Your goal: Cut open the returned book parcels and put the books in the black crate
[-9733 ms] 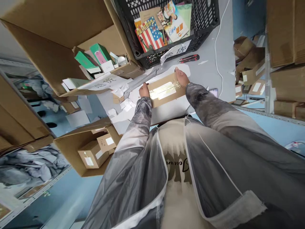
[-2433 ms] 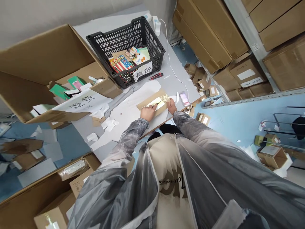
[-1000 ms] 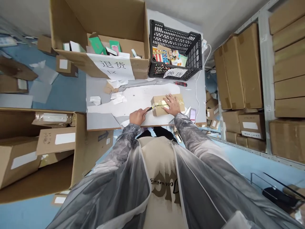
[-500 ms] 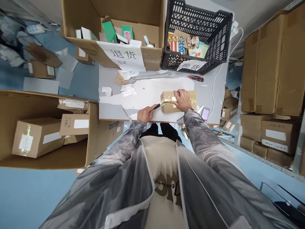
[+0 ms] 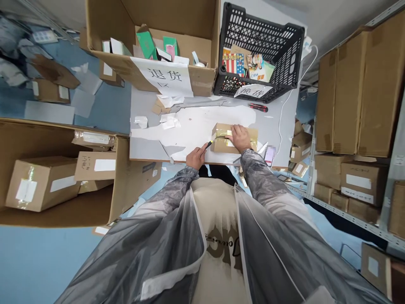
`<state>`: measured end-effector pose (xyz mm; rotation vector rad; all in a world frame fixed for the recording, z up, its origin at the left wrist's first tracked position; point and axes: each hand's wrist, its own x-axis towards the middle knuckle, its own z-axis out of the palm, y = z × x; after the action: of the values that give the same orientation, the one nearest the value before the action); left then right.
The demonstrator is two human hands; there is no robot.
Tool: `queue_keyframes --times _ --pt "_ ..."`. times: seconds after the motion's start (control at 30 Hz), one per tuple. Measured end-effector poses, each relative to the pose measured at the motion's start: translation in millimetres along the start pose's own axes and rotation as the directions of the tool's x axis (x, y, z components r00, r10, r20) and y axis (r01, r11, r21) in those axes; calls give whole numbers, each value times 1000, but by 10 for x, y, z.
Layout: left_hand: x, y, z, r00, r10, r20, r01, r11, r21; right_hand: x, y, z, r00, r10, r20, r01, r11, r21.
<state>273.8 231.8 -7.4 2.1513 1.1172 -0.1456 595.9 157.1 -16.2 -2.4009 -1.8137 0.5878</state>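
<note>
At the worktop's (image 5: 144,148) far edge, a sheet (image 5: 166,86) on the carton (image 5: 203,80) read 退货, with 区 beneath. Toward the far right corner, the paper (image 5: 253,90) on the crate (image 5: 284,84) read 换货. A book (image 5: 234,65) inside the crate showed 国人在想什么, an earlier character blurred. Upside-down script on the shirt (image 5: 218,202) began "Jou", the rest unclear. Handwriting on a parcel (image 5: 88,173) was unreadable.

Left hand (image 5: 195,158) grips a slim tool (image 5: 208,145) by its dark handle, thin end reaching onto the taped top of a small box (image 5: 218,146). Right hand (image 5: 239,137) rests over that box. Beyond the right hand: a red-and-black knife (image 5: 258,107), flat on the table (image 5: 145,147); past it, a black crate (image 5: 292,63) with books (image 5: 257,67). Phone (image 5: 269,154) near the right wrist. Paper scraps (image 5: 170,121) up and left of the left hand; beyond them, a big carton (image 5: 202,79).
</note>
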Motion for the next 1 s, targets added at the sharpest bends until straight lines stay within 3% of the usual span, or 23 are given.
queue_keyframes --times 0.3,0.53,0.73,1.0 --pt "-18 41 -52 998 37 60 -41 997 67 31 -23 -161 999 -31 20 33 995 -97" --pt "-125 -171 -199 998 47 39 -49 998 42 -64 -27 -139 1000 -12 -9 11 991 -137" --pt "-124 -316 -162 987 -150 -63 133 968 -213 -158 -42 -101 999 32 5 -31 985 -172" --pt "341 -153 -27 983 -156 -91 114 926 -361 -238 10 -47 997 75 -6 -74 972 -223"
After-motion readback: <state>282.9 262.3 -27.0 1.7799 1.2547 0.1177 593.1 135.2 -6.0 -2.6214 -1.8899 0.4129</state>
